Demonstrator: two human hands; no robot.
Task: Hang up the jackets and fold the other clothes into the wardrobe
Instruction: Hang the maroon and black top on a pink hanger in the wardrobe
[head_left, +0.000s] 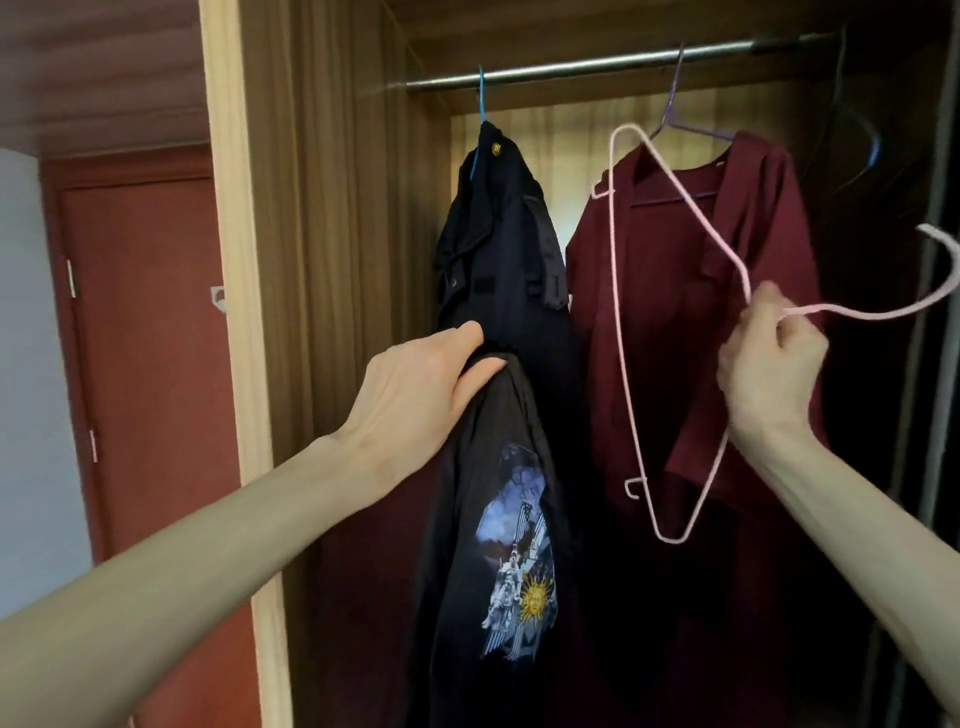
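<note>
Left hand (415, 384) gripped the black printed jacket (498, 545) at its top; right hand (769, 364) pinched the pink hanger (623, 364) by its neck.

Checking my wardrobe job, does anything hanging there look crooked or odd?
Yes: the navy jacket sits bunched and lopsided on its blue hanger. The maroon garment hangs more evenly.

The rail (597, 62) across the top of the frame is smooth, shiny metal. The wardrobe wall (332, 208) at centre left is grained, matt wood. The pink hanger (623, 332) looks like coated wire. The printed jacket (493, 519) is dark cloth with slight sheen; the maroon garment (675, 291) is matt cloth.
</note>
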